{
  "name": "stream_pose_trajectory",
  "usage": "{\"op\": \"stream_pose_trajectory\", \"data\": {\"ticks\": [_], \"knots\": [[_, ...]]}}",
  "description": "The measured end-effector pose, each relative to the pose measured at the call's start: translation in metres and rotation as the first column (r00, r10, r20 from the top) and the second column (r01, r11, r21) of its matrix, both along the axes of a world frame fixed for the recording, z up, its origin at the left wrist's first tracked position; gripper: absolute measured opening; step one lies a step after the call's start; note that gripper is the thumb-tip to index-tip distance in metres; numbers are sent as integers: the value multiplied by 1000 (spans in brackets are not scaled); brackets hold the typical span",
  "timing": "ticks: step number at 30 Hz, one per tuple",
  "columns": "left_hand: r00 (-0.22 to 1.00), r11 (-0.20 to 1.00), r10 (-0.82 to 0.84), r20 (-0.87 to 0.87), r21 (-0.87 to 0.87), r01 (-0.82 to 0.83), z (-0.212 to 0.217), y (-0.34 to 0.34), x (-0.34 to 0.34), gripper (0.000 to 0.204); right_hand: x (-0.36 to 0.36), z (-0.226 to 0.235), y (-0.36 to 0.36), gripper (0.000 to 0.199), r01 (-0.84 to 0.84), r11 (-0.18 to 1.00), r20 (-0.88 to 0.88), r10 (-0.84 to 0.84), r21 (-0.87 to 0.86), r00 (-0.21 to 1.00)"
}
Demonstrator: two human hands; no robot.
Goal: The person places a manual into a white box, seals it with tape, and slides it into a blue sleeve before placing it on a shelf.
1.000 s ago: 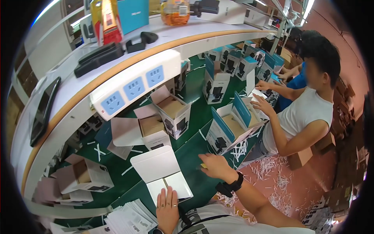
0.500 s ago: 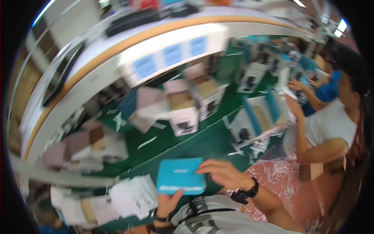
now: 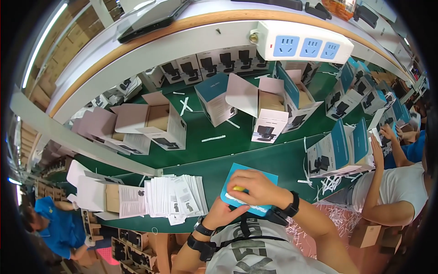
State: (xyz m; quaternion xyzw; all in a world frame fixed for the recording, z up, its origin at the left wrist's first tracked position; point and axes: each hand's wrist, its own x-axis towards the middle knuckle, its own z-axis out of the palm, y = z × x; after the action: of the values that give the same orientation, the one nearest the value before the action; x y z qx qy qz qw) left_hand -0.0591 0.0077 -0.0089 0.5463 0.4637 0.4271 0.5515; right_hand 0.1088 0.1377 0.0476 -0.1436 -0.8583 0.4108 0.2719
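Right hand [image 3: 258, 188]: over the top of the blue box [image 3: 235, 168], palm down, fingers curled in, pinching a small yellow item [image 3: 238, 187]. Gap between fingertips basically closed; most of the item is covered, so can't tell what it is.

Left hand [image 3: 220, 213]: partly closed round the box's near left corner, thumb laid along the near side. Has hold of it; can't tell how far the fingers reach underneath. Hands nearly touching.

Box position: at the near edge of the green bench [image 3: 216, 157], right in front of the person's torso, skewed to the bench edge. Dark straps on both wrists.

Left of the box: fanned stack of printed leaflets [image 3: 185, 198], then an open white carton [image 3: 89, 194] with brown insert, flaps out.

Far side of bench: more open cartons [image 3: 171, 137], loose white paper strips [image 3: 213, 139] between them, row of closed cartons [image 3: 207, 66] behind, under the shelf. White power strip [image 3: 303, 43] with blue sockets on the shelf front.

Right: two blue-flapped cartons [image 3: 321, 160] side by side, shredded paper [image 3: 331, 183] next to them, co-worker in white sleeveless top [image 3: 394, 187] at that spot. Another co-worker in blue shirt [image 3: 54, 226] far left.
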Motion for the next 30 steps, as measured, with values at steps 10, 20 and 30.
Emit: {"op": "stream_pose_trajectory", "data": {"ticks": [10,20,30], "knots": [[942,936,312,-126,212,-281,32,8,8,60,86,25,-12,23,148,852,-202,-282,-503,938],[888,929,180,-422,371,-13,-4,18,-26,66,116,-16,-91,66,566,815,126,-553,-123,823],[732,817,299,-612,560,135,-26,12,-12,52,112,-70,-88,54,712,650,2,-739,267,674]]}}
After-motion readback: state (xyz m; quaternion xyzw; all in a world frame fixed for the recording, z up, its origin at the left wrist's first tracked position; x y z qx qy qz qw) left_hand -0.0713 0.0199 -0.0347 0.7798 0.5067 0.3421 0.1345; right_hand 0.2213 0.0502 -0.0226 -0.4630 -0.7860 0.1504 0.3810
